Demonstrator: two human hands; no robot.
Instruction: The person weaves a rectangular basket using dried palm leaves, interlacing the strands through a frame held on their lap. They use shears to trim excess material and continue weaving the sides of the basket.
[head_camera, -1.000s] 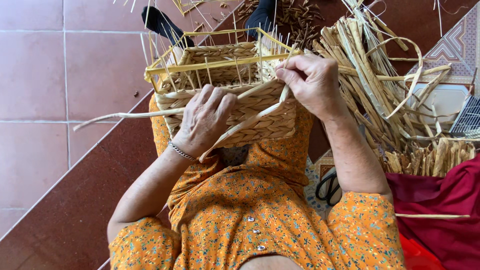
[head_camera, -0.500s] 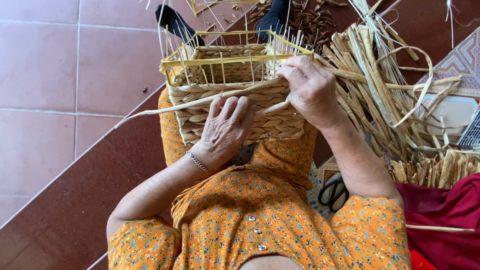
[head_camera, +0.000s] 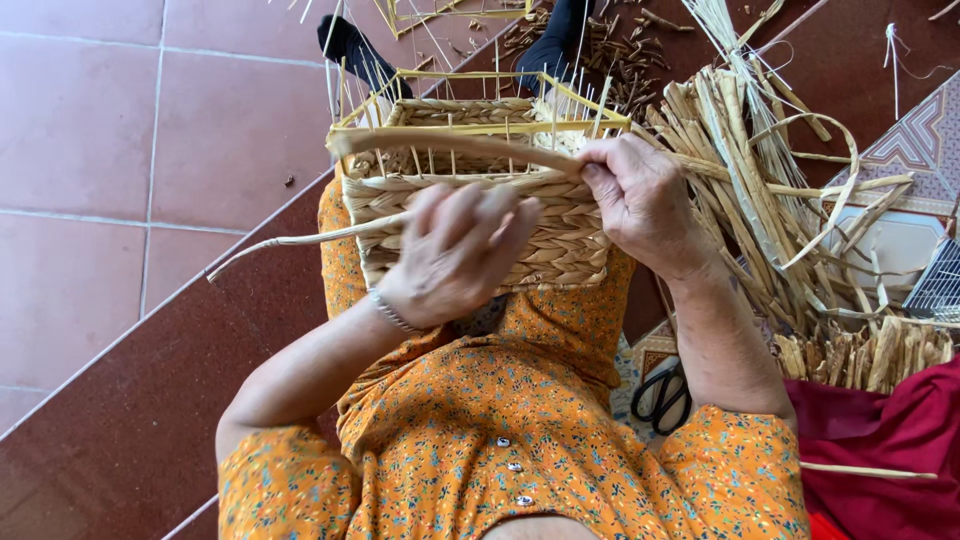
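Half-woven basket (head_camera: 470, 215) resting on lap. Left hand (head_camera: 455, 255) blurred against front wall, fingers curled on loose strand (head_camera: 300, 238). Right hand (head_camera: 640, 200) pinching strand at rim. Straw pile (head_camera: 760, 190) just beside.

No packages, labels, signs or screens appear anywhere around the fingers or elsewhere in the head view.
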